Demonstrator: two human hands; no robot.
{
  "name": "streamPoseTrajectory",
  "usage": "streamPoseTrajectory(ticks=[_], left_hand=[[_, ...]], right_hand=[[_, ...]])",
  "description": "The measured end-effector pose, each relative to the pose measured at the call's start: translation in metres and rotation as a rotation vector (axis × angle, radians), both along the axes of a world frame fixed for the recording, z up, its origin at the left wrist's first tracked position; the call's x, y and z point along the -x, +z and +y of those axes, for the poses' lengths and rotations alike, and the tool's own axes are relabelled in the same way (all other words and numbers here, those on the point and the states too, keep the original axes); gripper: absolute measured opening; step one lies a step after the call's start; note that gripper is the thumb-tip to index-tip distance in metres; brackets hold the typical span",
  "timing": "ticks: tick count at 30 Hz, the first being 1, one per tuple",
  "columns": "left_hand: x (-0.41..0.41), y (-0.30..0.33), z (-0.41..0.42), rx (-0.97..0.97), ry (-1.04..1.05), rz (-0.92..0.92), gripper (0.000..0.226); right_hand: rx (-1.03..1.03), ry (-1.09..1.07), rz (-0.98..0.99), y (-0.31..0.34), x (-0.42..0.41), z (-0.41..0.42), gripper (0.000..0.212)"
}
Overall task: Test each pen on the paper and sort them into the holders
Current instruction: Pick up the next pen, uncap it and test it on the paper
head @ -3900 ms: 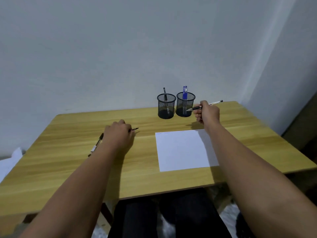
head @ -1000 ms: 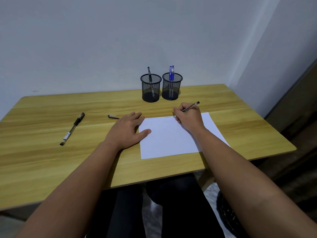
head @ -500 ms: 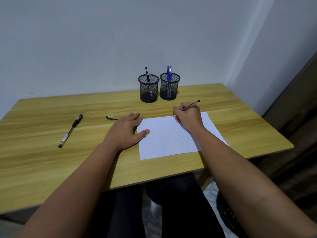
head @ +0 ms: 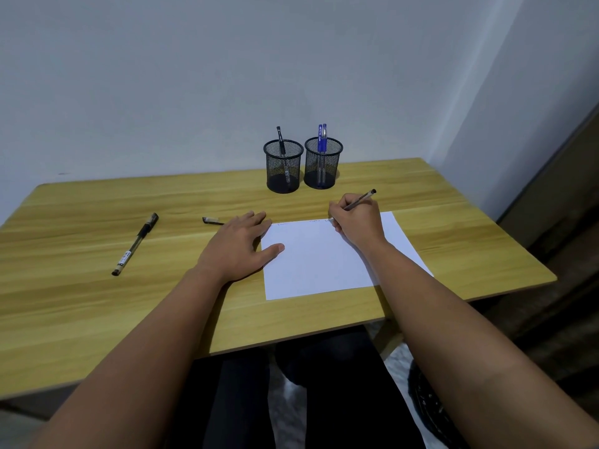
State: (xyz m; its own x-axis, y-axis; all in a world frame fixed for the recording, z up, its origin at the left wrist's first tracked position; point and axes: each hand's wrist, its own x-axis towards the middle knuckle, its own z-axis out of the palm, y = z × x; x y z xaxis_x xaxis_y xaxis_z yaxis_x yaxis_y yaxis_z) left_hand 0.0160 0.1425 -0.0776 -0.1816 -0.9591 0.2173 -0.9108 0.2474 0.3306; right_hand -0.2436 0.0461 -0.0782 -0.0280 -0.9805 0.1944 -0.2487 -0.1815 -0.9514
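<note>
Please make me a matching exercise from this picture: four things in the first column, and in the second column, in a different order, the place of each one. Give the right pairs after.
Things:
1. pen with black cap
2. two blue pens
3. loose pen cap
4. uncapped pen

Places:
A. in the right hand, tip on the paper
B. standing in the right mesh holder
C. lying alone on the table, far left
D. on the table just beyond the left hand

Pairs: 1-C, 2-B, 3-D, 4-A

Dim even light, soft shadows, wide-angle edge distortion.
</note>
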Motion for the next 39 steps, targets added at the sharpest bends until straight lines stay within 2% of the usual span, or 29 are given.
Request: streamPoseTrajectory(ticks=[11, 20, 33, 39], left_hand=[[0.0013, 0.0005, 0.0010, 0.011, -0.006, 0.010, 0.071], [0.0011, 0.0000, 0.0011, 0.001, 0.000, 0.011, 0.077], [0.0014, -0.0004, 0.0008, 0.020, -0.005, 0.013, 0.069], [0.0013, -0.0011, 0.0008, 0.012, -0.004, 0.006, 0.072]], right_hand=[[-0.033, -0.050, -0.017, 0.0012, 0.0000, 0.0010, 0.035], [-0.036, -0.093, -0.035, -0.0003, 0.0017, 0.0000, 0.036], [0.010, -0.101, 0.040, -0.0037, 0.0010, -0.0046, 0.034], [0.000, -0.117, 0.037, -0.0033, 0.0024, -0.0039, 0.037]])
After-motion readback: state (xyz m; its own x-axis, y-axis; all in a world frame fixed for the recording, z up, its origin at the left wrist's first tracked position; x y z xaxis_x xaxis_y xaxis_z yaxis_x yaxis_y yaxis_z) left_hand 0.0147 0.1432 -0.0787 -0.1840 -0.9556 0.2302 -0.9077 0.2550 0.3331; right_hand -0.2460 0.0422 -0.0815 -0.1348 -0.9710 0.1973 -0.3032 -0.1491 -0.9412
